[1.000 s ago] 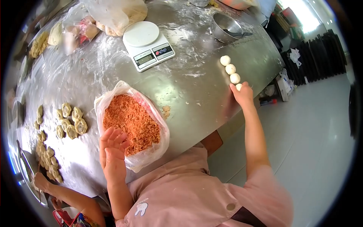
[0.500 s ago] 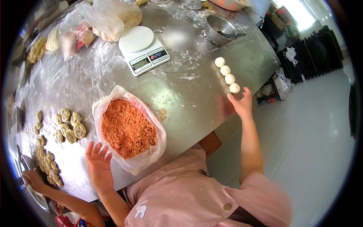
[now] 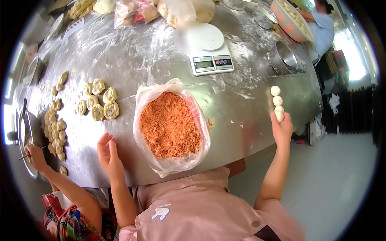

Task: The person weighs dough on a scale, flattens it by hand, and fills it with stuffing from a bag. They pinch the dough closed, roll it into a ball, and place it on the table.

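Several round white dough balls [image 3: 276,100] lie in a row on the metal table's right side. My right hand [image 3: 282,128] has its thumb and fingers around the nearest dough ball [image 3: 279,116], which still lies in line with the others. My left hand [image 3: 111,157] is at the table's front edge with nothing in it, its fingers loosely bent and apart from the thumb. Between my hands sits an open plastic bag [image 3: 204,142] of crumbly orange-red filling [image 3: 171,126]. Beyond the left hand lie several shaped dough pieces [image 3: 97,112].
A white kitchen scale [image 3: 211,60] stands behind the bag, with a metal pot [image 3: 281,60] to its right. At left, a co-worker's hand [image 3: 36,156] holds a thin stick over a metal tray [image 3: 25,138]. Another person [image 3: 321,32] stands far right by a large tub [image 3: 291,20].
The view has swung, shifting the table's things rightward. My right hand has closed around the nearest dough ball. My left hand's fingers have bent from a spread pose.
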Demonstrator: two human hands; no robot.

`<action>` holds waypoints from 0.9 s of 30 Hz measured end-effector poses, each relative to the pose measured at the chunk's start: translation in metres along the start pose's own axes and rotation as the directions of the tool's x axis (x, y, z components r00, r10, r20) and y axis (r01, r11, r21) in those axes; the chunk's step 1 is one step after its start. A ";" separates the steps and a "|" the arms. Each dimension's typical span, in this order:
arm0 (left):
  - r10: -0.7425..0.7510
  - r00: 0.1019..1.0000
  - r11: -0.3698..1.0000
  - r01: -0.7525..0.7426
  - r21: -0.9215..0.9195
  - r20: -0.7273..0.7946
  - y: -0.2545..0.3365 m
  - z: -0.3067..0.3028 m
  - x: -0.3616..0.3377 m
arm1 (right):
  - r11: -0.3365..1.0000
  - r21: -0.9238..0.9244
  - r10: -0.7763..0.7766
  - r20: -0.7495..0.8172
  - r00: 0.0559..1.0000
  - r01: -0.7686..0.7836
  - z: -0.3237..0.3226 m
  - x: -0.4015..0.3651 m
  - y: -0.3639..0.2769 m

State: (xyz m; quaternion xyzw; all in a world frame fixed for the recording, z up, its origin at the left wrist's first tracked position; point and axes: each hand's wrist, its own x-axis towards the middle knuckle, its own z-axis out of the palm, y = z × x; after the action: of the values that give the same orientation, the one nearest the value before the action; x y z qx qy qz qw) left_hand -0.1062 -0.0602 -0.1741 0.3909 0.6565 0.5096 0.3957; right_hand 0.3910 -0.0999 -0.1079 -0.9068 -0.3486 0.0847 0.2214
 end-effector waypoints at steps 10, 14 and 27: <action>0.438 0.885 0.704 -0.445 0.553 0.155 -0.011 0.020 0.010 | 0.777 0.219 -0.613 0.050 0.789 0.590 0.118 0.089 -0.221; 0.406 0.908 0.748 -0.394 0.534 0.102 -0.009 0.020 0.013 | 0.774 -0.043 -0.617 0.169 0.768 0.632 0.165 0.129 -0.246; 0.390 0.918 0.750 -0.365 0.551 0.076 -0.009 0.024 0.018 | 0.863 0.135 -0.496 0.048 0.867 0.487 0.141 0.161 -0.224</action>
State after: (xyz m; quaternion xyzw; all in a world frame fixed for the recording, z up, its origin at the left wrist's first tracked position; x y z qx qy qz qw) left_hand -0.0919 -0.0368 -0.1890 0.6017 0.6916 0.3744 0.1396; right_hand 0.3341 0.2042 -0.1294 -0.7691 -0.5712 0.0828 0.2745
